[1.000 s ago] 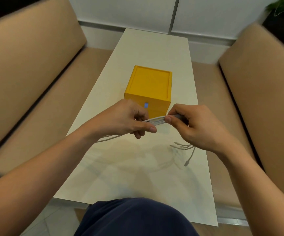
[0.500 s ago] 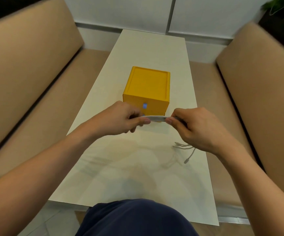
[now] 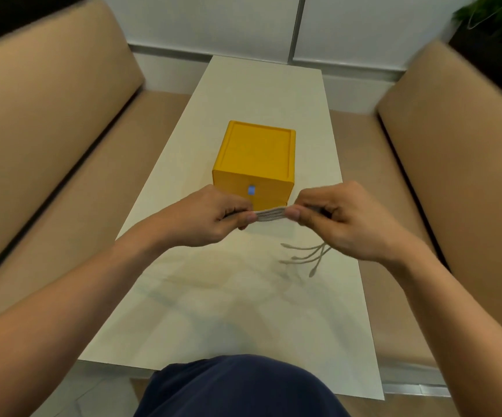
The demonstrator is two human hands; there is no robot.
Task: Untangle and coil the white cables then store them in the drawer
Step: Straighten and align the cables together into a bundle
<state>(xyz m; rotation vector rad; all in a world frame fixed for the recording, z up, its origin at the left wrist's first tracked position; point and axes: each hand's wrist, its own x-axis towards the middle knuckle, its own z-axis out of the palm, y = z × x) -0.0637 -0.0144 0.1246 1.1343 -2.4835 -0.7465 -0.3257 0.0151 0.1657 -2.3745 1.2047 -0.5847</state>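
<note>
A flat bundle of white cables (image 3: 270, 214) is stretched between my two hands, just above the table in front of the yellow drawer box (image 3: 257, 165). My left hand (image 3: 213, 219) pinches the bundle's left end between thumb and fingers. At the right end, my right hand (image 3: 338, 219) pinches it the same way. Several loose cable ends (image 3: 306, 257) with plugs hang out below my right hand over the table. The box has a small blue pull (image 3: 251, 190) on its front, and its drawer is closed.
The long white table (image 3: 243, 311) runs away from me between two tan benches (image 3: 48, 164) (image 3: 454, 164). My dark-clad knee (image 3: 237, 386) is at the table's near edge. A white wall and plants are at the far end.
Both hands have risen a little and drawn closer to the yellow box. The cable tail that trailed under my left hand is gone from view, and the bundle between the hands is shorter and flatter.
</note>
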